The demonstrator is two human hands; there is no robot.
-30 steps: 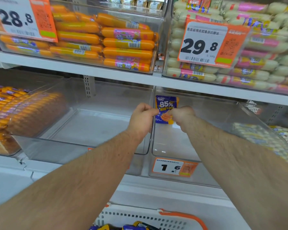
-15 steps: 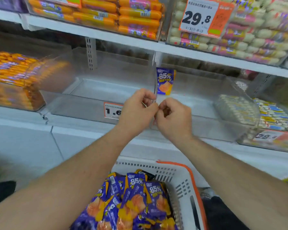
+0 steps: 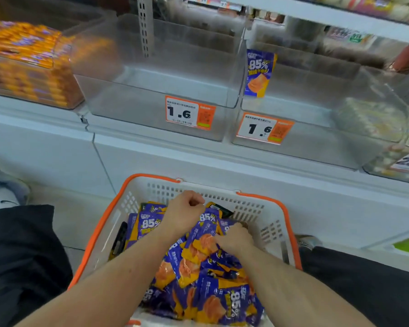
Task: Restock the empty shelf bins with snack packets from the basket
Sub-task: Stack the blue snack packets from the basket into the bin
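While 1 snack packet (image 3: 259, 73) stands upright against the left wall of the right clear bin (image 3: 316, 109), your left hand (image 3: 184, 214) is curled over the packets (image 3: 198, 267) piled in the basket (image 3: 265, 208) and your right hand (image 3: 234, 239) digs among them, its grasp hidden.

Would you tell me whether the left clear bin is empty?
Empty: the left clear bin shows only its bare floor.

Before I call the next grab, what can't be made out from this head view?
- Right hand: fingertips buried among the packets; its grip unclear.
- Left hand: curled fingers hide whether it holds anything.
- Basket: near end cut off by the bottom edge.
- Price tag small print: blurred.
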